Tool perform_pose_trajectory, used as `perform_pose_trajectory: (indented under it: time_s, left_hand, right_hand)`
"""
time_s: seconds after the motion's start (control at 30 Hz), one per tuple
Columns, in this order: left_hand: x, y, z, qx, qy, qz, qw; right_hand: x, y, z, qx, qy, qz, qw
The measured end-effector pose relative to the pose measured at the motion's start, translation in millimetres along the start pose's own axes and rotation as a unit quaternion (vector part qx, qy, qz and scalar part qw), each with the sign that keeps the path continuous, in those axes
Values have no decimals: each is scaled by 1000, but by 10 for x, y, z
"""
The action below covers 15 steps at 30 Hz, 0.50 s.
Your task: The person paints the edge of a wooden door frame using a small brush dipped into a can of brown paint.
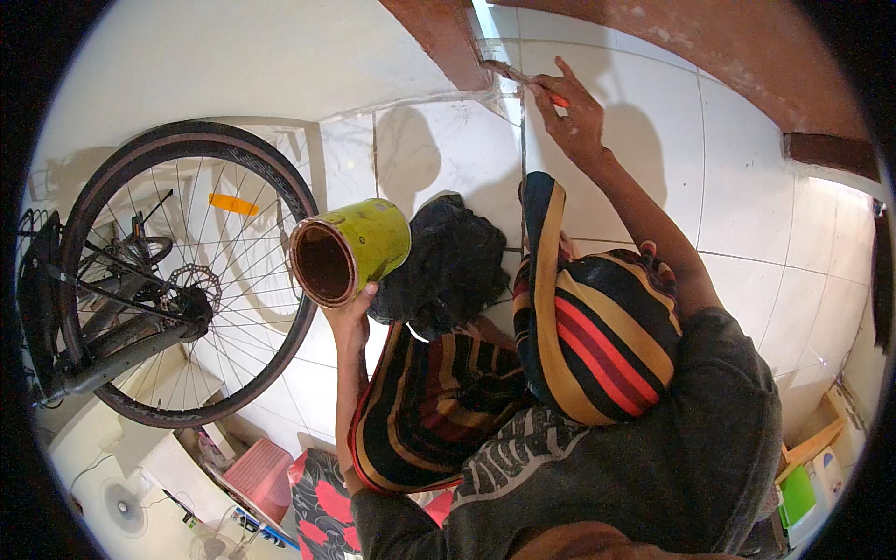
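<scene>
My left hand grips a yellow-green paint can from below, tilted so that its mouth faces left. Dark brown residue coats the can's inside and rim. Stretched far forward, my right hand pinches a paintbrush by its orange handle. The brush tip meets the lower end of a brown post where it reaches the floor; whether it presses on the post is hard to tell. Beside the can, in front of my knees, sits a crumpled black bundle. Striped cloth covers my bent legs.
A bicycle wheel with a disc rotor stands close on the left. White tiles make up the floor, with a pale wall at the upper left. A brown beam crosses the upper right. Fans and a pink basket lie lower left.
</scene>
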State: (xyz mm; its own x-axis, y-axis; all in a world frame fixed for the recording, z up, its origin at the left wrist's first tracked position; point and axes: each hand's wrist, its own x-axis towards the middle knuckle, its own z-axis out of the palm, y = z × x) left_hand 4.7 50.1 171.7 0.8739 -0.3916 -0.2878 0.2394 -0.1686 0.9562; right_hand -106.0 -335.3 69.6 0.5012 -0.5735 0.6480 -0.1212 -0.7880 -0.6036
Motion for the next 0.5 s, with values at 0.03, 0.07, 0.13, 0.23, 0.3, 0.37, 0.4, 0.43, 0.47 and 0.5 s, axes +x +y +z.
perform_pose_trajectory:
  time_s: [0.03,0.07,0.13,0.23,0.3,0.37,0.4,0.43,0.47,0.5]
  left_hand:
    - [-13,-16,8,1,-2,0,1000]
    - [-27,-38,3,3,-3,-1,1000]
    - [-9,-69,19,6,-6,3,1000]
    - [4,-140,-18,36,-16,5,999]
    - [-14,-121,12,29,-16,1,999]
    - [-25,-55,79,30,-20,1,999]
    - [-37,-47,85,31,-21,-1,999]
    - [-42,-51,84,25,-23,3,999]
    - [-44,-54,83,19,-26,6,999]
    - [-49,-66,79,13,-28,10,999]
  right_hand:
    - [43,-60,-74,30,15,-17,999]
    - [75,-110,-139,61,30,-34,997]
    - [95,-103,-192,87,46,-57,994]
    - [-9,29,-71,51,12,-57,997]
    - [-116,137,42,-12,-51,-27,998]
    - [-189,286,179,9,-64,-16,998]
    - [-203,310,235,21,-72,-10,997]
    - [-223,332,282,17,-73,-13,997]
    - [-242,354,326,12,-74,-16,997]
    - [-255,364,363,8,-75,-18,997]
